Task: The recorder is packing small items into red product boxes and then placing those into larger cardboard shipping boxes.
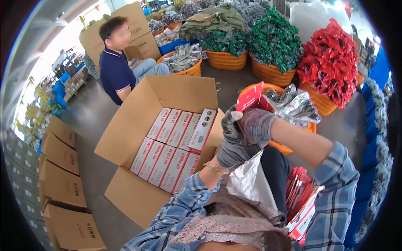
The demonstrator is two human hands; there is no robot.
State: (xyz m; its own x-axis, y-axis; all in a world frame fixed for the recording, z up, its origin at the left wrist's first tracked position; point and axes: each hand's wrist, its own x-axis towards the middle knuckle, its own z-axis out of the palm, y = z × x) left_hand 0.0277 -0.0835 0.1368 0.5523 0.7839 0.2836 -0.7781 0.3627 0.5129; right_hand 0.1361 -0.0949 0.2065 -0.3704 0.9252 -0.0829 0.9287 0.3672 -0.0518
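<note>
White lettering stands on the red box [250, 99] at the left grip [234, 144]. Left of the grip, white boxes [162, 164] carry red words; one box [204, 129] shows black round signs and a dark square label. Farther left, brown cartons [75, 226] bear red and dark characters.

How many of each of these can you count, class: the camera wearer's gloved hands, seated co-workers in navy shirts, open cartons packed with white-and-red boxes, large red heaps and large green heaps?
Gloved hands: 2
Seated co-worker: 1
Open carton: 1
Large red heap: 1
Large green heaps: 2
Total: 7
</note>
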